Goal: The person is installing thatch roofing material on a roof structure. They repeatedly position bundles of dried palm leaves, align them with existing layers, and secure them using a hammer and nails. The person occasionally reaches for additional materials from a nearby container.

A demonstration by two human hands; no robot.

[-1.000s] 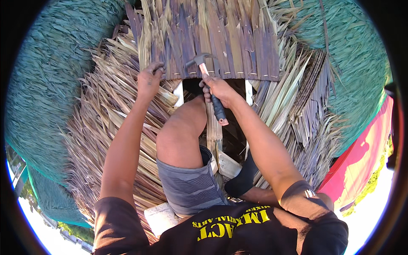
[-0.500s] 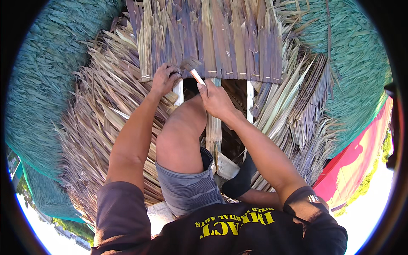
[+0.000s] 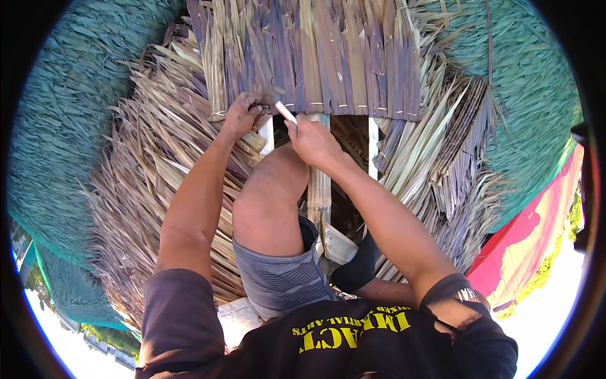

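Observation:
My right hand is closed round the pale handle of a hammer. The hammer's head is blurred and lies close beside the fingers of my left hand. That left hand is closed at the lower edge of a panel of dried palm-leaf thatch; whatever its fingertips pinch is too small or hidden to name. Pale stitches run along the panel's lower edge. Below this edge, whitish wooden strips show beside a dark gap, and my bent knee reaches up into it.
Loose dried leaves spread out to the left, with more thatch and a bundled stack on the right. Green-covered thatch slopes flank both sides. A red sheet hangs at the lower right. A wooden batten runs through the gap.
The hammer has swung a little leftward, its head now nearer my left fingers. My right hand has shifted slightly with it; my left hand stays at the panel's edge.

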